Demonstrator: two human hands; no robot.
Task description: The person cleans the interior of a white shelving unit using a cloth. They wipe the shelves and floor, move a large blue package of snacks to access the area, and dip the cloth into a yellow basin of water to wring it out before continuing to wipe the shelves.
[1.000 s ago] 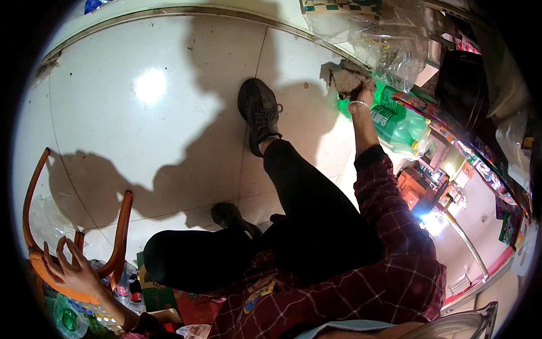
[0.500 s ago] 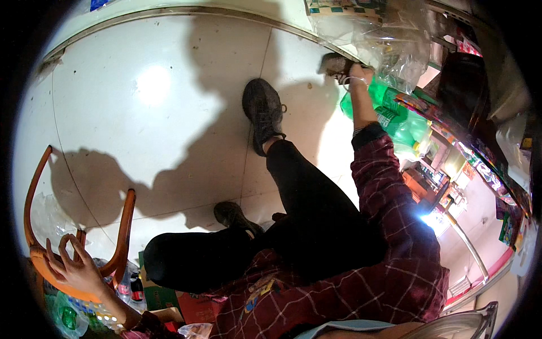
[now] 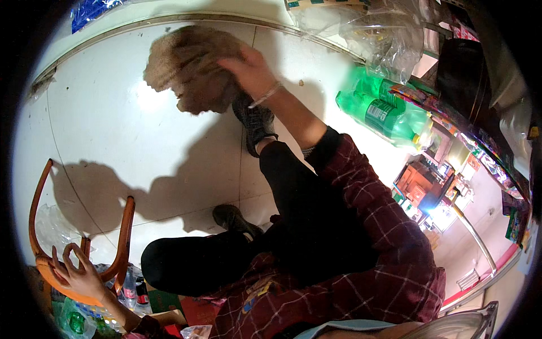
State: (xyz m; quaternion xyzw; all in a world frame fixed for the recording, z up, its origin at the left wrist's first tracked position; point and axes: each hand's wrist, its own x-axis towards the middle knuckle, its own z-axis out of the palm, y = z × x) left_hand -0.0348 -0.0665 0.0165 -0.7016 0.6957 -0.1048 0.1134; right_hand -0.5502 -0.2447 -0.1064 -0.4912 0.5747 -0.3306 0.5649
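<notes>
One rumpled grey-brown cloth (image 3: 189, 65) was in the right hand (image 3: 251, 70), its near end gripped under bent fingers and the rest spreading out leftward. It was over the far part of the white tiled floor (image 3: 130, 135), overlapping the toe of the farther dark sneaker (image 3: 258, 127); whether it touched the tiles or hung just above them could not be told. The left hand (image 3: 82, 279) was loosely open, fingers parted and index finger bowed toward the thumb, with nothing visible in its grasp. It was at the seat of an orange stool (image 3: 122, 248), though contact was unclear.

The work with the cloth looked unfinished, since the cloth was in hand rather than set aside. Broad stretches of tile looked pale and glossy, yet a dark speck (image 3: 68, 88) lay toward the left and a brown spot (image 3: 301, 83) lay between the right wrist and the green soda bottles (image 3: 384, 113). How much floor the cloth had already covered could not be judged.
</notes>
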